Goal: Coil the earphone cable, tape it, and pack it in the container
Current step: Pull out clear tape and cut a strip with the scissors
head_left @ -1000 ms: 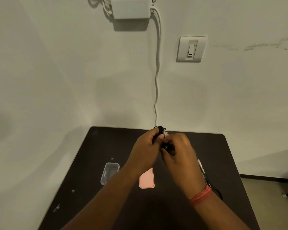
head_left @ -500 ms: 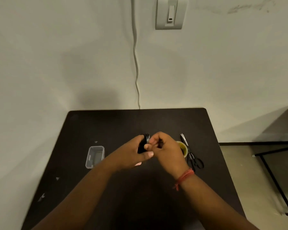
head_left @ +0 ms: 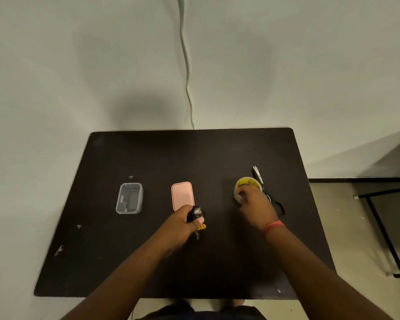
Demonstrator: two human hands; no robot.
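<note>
left hand [head_left: 183,224] clenched on coiled earphone cable [head_left: 193,213] above dark surface [head_left: 148,262] | right hand [head_left: 255,204] on tape roll [head_left: 246,183], grip likely closed, blurred | scissors [head_left: 261,183] beside | pink lid [head_left: 182,195], clear container [head_left: 129,198] farther left

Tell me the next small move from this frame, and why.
Probably lift the tape roll and peel a strip free. The left hand already grips the coiled earphone cable, which appears to have no tape on it yet, and the right hand rests on the roll, scissors right beside it. The clear container sits open, its pink lid set aside.
</note>
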